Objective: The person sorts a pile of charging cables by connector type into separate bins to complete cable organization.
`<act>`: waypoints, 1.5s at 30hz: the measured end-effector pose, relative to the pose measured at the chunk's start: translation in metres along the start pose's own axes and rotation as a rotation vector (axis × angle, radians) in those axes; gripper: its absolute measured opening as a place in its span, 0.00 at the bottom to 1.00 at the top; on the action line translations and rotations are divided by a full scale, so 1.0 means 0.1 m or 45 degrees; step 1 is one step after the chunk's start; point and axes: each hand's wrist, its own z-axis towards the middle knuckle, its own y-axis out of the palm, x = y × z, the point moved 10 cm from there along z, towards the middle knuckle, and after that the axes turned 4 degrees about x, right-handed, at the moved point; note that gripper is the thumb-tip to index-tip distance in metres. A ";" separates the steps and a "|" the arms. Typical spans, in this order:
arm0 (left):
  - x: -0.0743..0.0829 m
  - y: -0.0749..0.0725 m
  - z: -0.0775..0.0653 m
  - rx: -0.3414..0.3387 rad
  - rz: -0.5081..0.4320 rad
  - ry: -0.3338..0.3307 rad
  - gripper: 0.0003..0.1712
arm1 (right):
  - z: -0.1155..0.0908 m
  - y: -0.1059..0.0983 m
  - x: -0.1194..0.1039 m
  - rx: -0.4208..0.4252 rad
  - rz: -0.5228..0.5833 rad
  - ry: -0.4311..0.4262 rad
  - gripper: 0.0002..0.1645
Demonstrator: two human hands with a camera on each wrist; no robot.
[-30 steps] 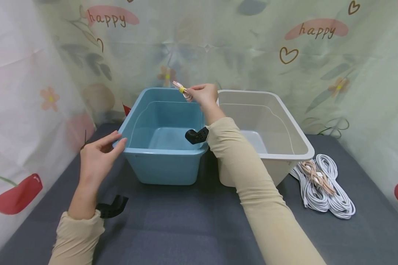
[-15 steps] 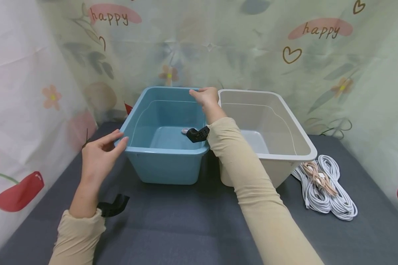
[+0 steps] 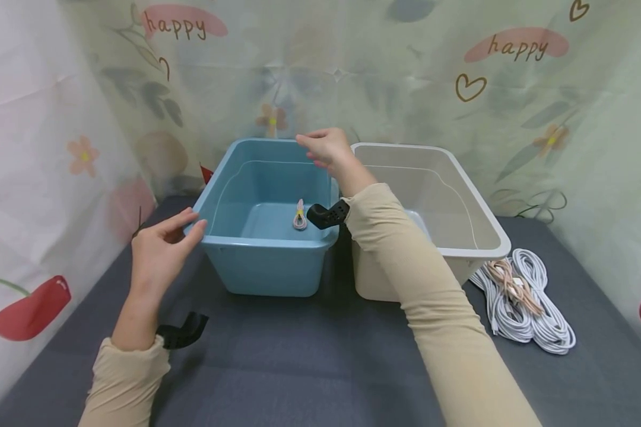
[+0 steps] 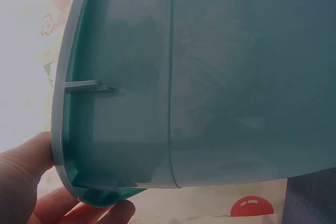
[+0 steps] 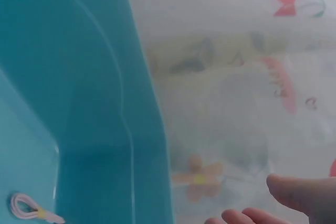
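The right hand (image 3: pixel 328 153), its grip spread with thumb apart from fingers, hovers by the blue tub's far right corner. The left hand (image 3: pixel 161 252) pinches the near left rim of that blue tub (image 3: pixel 267 270). Inside lies a tied cable (image 3: pixel 300 220); beside it stands a grey tub (image 3: pixel 427 196).

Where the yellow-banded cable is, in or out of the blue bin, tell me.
In: head and right wrist views show the yellow-banded cable lying inside the blue bin.

There's the curtain (image 3: pixel 352 35), "happy" splashed across it twice, hearts (image 3: pixel 470 88) and flowers (image 3: pixel 272 121) too, behind the dark bench (image 3: pixel 278 367)!
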 end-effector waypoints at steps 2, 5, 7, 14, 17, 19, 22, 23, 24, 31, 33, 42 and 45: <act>0.00 0.00 0.00 0.001 -0.002 -0.001 0.28 | -0.06 0.00 -0.05 -0.041 -0.003 -0.020 0.25; 0.00 0.00 0.00 0.003 -0.006 -0.004 0.28 | -0.14 -0.01 -0.11 -0.086 -0.012 -0.063 0.25; 0.00 0.00 0.00 0.005 0.003 -0.008 0.28 | -0.20 -0.02 -0.15 -0.110 -0.027 -0.096 0.25; -0.01 0.01 0.00 0.014 0.014 -0.020 0.28 | -0.39 -0.17 -0.23 -0.153 -0.038 -0.169 0.26; -0.01 0.01 0.00 0.016 0.014 -0.018 0.28 | -0.47 -0.28 -0.23 -0.142 -0.063 -0.218 0.25; -0.01 0.01 0.00 0.017 0.011 -0.015 0.28 | -0.54 -0.36 -0.23 -0.137 -0.090 -0.264 0.25; -0.02 0.01 0.00 0.014 0.003 -0.019 0.27 | -0.64 -0.49 -0.20 -0.116 -0.131 -0.319 0.24; -0.03 0.01 0.01 0.013 -0.001 -0.023 0.27 | -0.68 -0.54 -0.18 -0.107 -0.145 -0.340 0.24; -0.03 0.00 0.01 0.012 -0.003 -0.023 0.27 | -0.71 -0.59 -0.16 -0.098 -0.156 -0.354 0.24; -0.03 0.01 0.01 0.014 0.001 -0.018 0.27 | -0.95 -0.94 0.08 -0.039 -0.234 -0.418 0.23; -0.03 0.01 0.01 0.012 0.005 -0.021 0.27 | -1.02 -1.03 0.14 -0.039 -0.227 -0.442 0.24; -0.03 0.01 0.01 0.012 -0.006 -0.024 0.27 | -1.26 -1.44 0.44 -0.024 -0.081 -0.461 0.22; -0.03 0.02 0.01 0.011 -0.002 -0.021 0.27 | -1.32 -1.57 0.55 -0.027 0.021 -0.472 0.18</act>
